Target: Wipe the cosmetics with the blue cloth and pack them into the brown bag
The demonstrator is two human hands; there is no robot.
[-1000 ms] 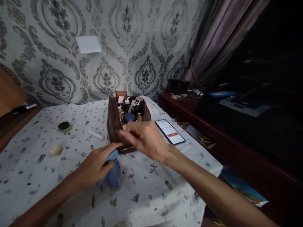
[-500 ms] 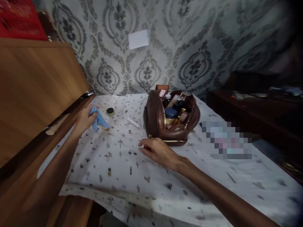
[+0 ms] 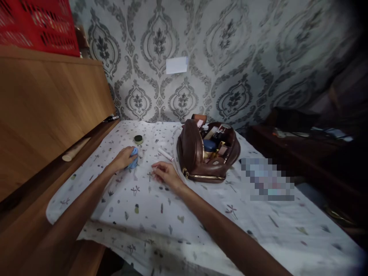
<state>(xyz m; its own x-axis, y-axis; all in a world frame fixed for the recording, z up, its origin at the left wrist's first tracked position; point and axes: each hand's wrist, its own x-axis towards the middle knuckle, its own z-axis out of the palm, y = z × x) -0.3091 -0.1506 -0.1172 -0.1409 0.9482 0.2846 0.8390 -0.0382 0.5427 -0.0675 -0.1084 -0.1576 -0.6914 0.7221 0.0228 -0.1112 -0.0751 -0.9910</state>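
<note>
My left hand [image 3: 122, 159] is closed on a crumpled blue cloth [image 3: 133, 159], low over the patterned white sheet [image 3: 143, 218]. What lies under the cloth is hidden. To its right, my right hand [image 3: 166, 173] hovers near the sheet with bent fingers slightly apart and nothing visible in them. Just beyond that hand lies a slim white tube [image 3: 166, 154]. A small round jar with a dark lid [image 3: 138, 139] stands behind the cloth. On the right, a brown cosmetic bag [image 3: 191, 145] is unzipped and full of bottles and jars, among them one with a blue lid [image 3: 209, 145].
A wooden cabinet [image 3: 51, 103] with a red plastic basket [image 3: 43, 28] on top borders the left side. A wooden stick [image 3: 76, 149] lies along its base. At right sit a pixelated flat object [image 3: 267, 179] and a dark table [image 3: 264, 134]. Patterned wallpaper closes the back.
My left hand has moved right and down with the blue cloth, which now bunches at the sheet. My right hand has shifted left towards it. The camera view has tilted slightly upward.
</note>
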